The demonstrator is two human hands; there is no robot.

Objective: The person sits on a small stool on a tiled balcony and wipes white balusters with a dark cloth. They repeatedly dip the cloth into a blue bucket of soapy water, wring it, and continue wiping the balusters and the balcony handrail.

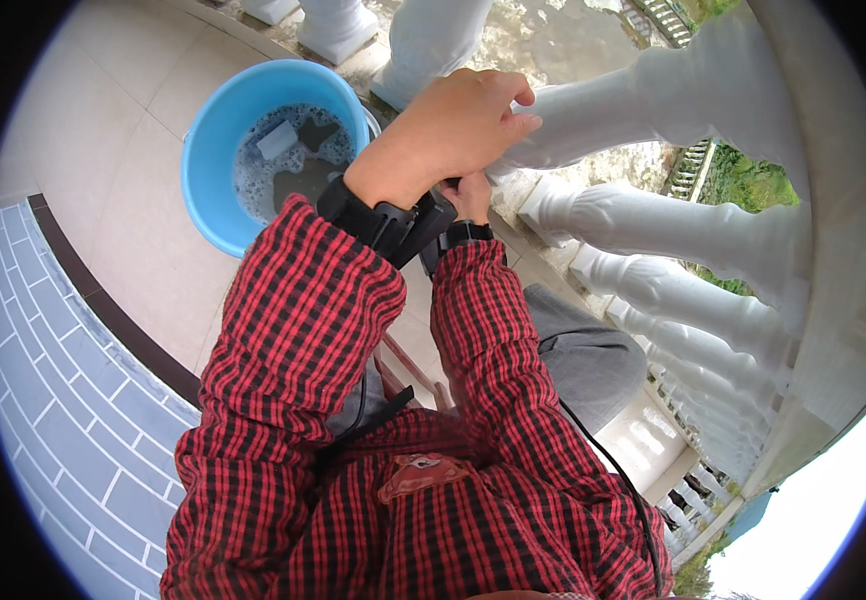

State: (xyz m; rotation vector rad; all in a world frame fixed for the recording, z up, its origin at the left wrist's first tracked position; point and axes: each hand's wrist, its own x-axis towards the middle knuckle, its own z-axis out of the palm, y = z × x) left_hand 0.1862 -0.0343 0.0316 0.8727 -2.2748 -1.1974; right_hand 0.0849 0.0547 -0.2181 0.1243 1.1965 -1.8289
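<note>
My left hand (pixel 470 116) reaches over the right one, back of the hand up, beside a white baluster (pixel 590 112). Its thumb and forefinger are bent, with a gap between their tips; the other fingers and the palm are hidden. Lower down, my right hand (pixel 472 196) is partly covered by the left wrist, and what its fingers hold, if anything, cannot be seen. Black straps with devices circle both wrists. Left of the hands stands a light blue bucket (pixel 197 169) of grey, foamy water, with a white block (pixel 278 140), possibly a sponge, in it.
A row of white balusters (pixel 635 217) runs under a thick rail (pixel 838 225) on the right. Beige floor tiles (pixel 95 135) lie around the bucket. At the lower left is a blue-grey brick-patterned surface (pixel 80 375) with a dark brown border (pixel 103 300). My bent knee is near the balusters.
</note>
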